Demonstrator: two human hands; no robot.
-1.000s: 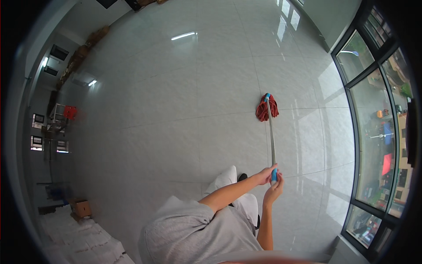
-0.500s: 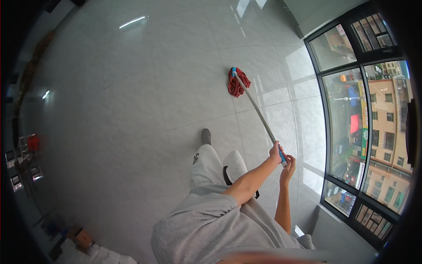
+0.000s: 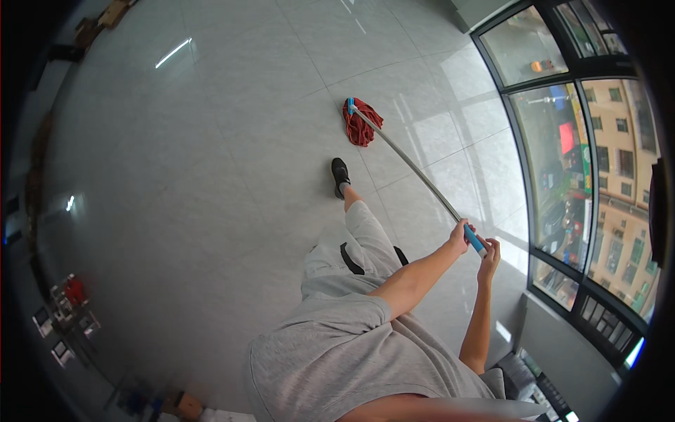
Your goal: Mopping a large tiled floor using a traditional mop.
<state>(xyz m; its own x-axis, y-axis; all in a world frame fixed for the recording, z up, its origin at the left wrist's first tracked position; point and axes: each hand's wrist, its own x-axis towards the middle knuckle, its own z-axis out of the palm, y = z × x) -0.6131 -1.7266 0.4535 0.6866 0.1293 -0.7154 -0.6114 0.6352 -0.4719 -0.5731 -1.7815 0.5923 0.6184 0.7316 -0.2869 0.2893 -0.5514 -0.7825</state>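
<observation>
A mop point(image 3: 415, 169) with a long metal pole slants across the floor ahead of me. Its red string head point(image 3: 362, 129) lies on the tiles, joined to the pole by a blue clamp. My left hand point(image 3: 459, 238) is wrapped round the pole at the blue grip point(image 3: 474, 240). At the grip's upper end, my right hand point(image 3: 489, 257) has its fingers closed around the tip. One dark shoe point(image 3: 339, 176) of mine is planted on the floor just nearer than the mop head.
Glossy grey floor tiles point(image 3: 232, 232) reflect light. Dark-framed windows point(image 3: 552, 162) line the right side, with a low wall point(image 3: 562, 337) below. Boxes point(image 3: 188, 406) lie at the lower left, and blurred red and white items point(image 3: 70, 292) stand at the left.
A dark-shoed foot has come forward, and the other foot no longer shows. Mop head and grip now lie farther apart in view, the head shifted left. Both hands keep their hold.
</observation>
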